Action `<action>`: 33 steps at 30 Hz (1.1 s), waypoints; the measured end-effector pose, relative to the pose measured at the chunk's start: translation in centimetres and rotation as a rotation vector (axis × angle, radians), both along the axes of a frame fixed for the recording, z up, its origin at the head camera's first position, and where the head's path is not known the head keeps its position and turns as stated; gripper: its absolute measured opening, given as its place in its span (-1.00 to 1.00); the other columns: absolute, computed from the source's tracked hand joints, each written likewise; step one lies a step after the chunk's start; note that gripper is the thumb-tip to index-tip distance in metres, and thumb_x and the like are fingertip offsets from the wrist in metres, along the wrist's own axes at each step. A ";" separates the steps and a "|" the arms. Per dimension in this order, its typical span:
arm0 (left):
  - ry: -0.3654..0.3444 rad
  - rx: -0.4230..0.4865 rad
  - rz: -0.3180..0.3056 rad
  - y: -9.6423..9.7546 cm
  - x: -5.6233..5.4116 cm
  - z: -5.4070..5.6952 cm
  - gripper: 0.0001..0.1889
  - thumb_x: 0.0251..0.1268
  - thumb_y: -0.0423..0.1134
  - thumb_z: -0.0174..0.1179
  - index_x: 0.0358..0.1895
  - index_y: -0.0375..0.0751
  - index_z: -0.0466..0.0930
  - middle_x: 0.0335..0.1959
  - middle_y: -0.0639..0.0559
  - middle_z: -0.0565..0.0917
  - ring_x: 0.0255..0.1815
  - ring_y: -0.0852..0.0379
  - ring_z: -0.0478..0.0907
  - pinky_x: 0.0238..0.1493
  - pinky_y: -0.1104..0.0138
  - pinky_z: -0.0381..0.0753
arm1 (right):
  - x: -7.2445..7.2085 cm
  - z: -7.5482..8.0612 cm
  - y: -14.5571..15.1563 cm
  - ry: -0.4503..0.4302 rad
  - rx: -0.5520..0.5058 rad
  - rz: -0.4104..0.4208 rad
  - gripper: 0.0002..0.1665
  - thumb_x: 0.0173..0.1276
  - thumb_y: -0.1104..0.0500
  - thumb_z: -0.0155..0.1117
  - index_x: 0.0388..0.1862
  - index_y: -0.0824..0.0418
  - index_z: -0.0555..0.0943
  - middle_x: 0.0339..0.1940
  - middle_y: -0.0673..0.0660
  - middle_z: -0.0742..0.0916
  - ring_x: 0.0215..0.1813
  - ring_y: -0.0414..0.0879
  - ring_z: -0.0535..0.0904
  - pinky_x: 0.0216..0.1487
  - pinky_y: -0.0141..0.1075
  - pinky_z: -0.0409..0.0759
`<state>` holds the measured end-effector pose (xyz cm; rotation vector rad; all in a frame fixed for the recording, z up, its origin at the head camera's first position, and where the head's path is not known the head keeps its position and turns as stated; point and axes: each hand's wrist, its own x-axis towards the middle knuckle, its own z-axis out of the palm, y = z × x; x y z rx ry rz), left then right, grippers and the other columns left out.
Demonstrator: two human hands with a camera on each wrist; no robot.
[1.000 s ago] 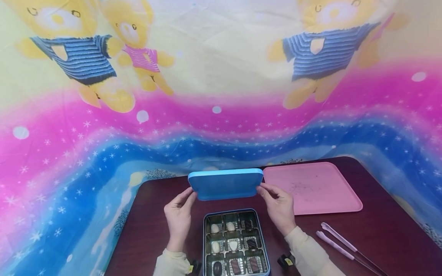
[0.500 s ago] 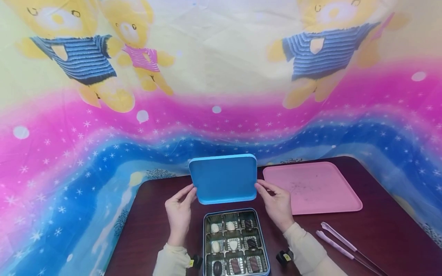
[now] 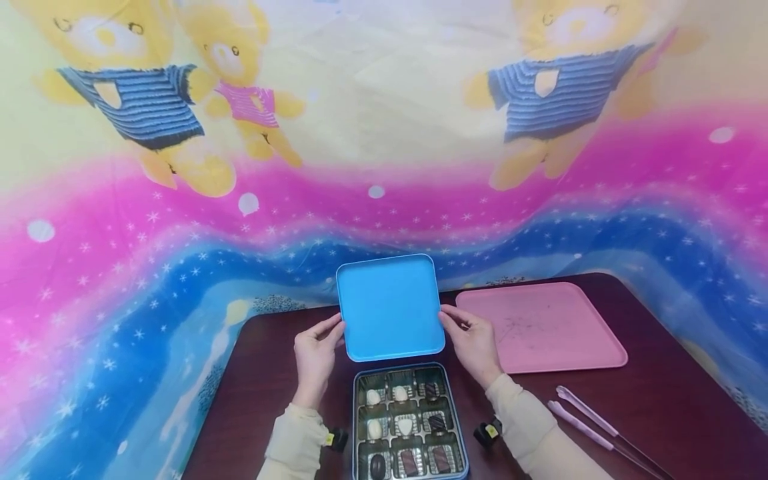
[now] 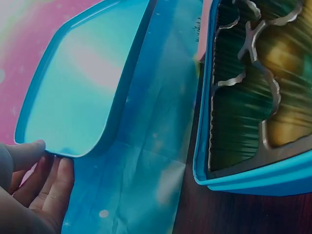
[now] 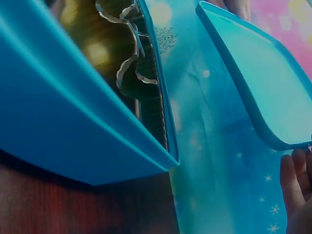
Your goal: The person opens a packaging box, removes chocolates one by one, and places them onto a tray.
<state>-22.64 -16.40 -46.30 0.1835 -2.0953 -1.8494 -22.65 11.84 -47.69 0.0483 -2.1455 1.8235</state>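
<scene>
A blue rectangular tin lid [image 3: 391,307] stands tilted up behind the box, its hollow inner side facing me. My left hand [image 3: 316,360] pinches its left edge between thumb and fingers. On the opposite edge, my right hand [image 3: 475,343] pinches it the same way. Below the lid sits the blue tin box [image 3: 463,440], uncovered, with a gold divided insert holding one chocolate per compartment. White chocolates [image 3: 406,425] lie at the upper left and centre, dark chocolates [image 3: 441,459] along the right and front. In the left wrist view the thumb [image 4: 27,153] lies over the lid's rim.
A pink tray [image 3: 558,327] lies at the back right of the dark wooden table [image 3: 252,393]. Tongs with pink tips [image 3: 585,420] rest on the right side. Behind the table hangs a cloth printed with bears [image 3: 384,200].
The lid has swung from nearly edge-on to almost upright, its inner face turned toward me. Both hands keep their grip and have drawn slightly closer together. The box, tray and tongs stay put.
</scene>
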 end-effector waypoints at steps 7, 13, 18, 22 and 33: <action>-0.092 -0.047 -0.033 -0.5 -1.5 -0.3 -0.72 0.34 -0.33 0.35 0.08 -0.24 0.75 0.02 -0.24 0.74 -0.11 -0.04 0.76 -0.03 0.08 0.73 | -1.3 -0.6 -0.2 -0.045 0.049 0.043 -0.64 0.44 0.04 0.36 0.13 0.15 0.74 0.02 0.13 0.79 0.06 -0.03 0.71 0.02 -0.29 0.70; -0.147 -0.054 -0.065 -0.5 -2.4 -0.7 -0.72 0.37 -0.34 0.32 0.11 -0.24 0.73 0.07 -0.24 0.71 -0.07 -0.06 0.75 0.06 -0.02 0.67 | -2.3 -1.4 -0.1 -0.073 0.106 0.053 -0.65 0.47 0.09 0.33 0.17 0.16 0.71 0.03 0.14 0.79 0.08 -0.01 0.70 0.07 -0.12 0.69; -0.194 -0.050 -0.065 -0.7 -3.0 -1.4 -0.72 0.38 -0.35 0.30 0.11 -0.26 0.73 0.06 -0.26 0.72 -0.09 -0.08 0.75 0.07 -0.03 0.66 | -2.9 -1.9 -0.3 -0.112 0.134 0.060 -0.64 0.48 0.10 0.31 0.18 0.18 0.70 0.03 0.16 0.78 0.09 0.02 0.69 0.07 -0.07 0.68; -0.225 -0.038 -0.080 -0.7 -3.4 -2.1 -0.72 0.39 -0.34 0.29 0.12 -0.28 0.72 0.05 -0.27 0.72 -0.10 -0.09 0.75 0.08 -0.03 0.66 | -3.2 -2.2 -0.3 -0.146 0.145 0.059 -0.64 0.49 0.12 0.30 0.19 0.21 0.69 0.04 0.19 0.78 0.10 0.06 0.69 0.08 -0.05 0.68; -0.317 -0.044 -0.101 -0.6 -4.3 -3.7 -0.73 0.42 -0.32 0.27 0.11 -0.29 0.72 0.02 -0.25 0.73 -0.08 -0.09 0.75 0.16 -0.08 0.61 | -3.9 -3.3 -0.1 -0.221 0.187 0.075 -0.61 0.49 0.16 0.27 0.22 0.27 0.66 0.10 0.24 0.75 0.15 0.12 0.66 0.13 0.00 0.67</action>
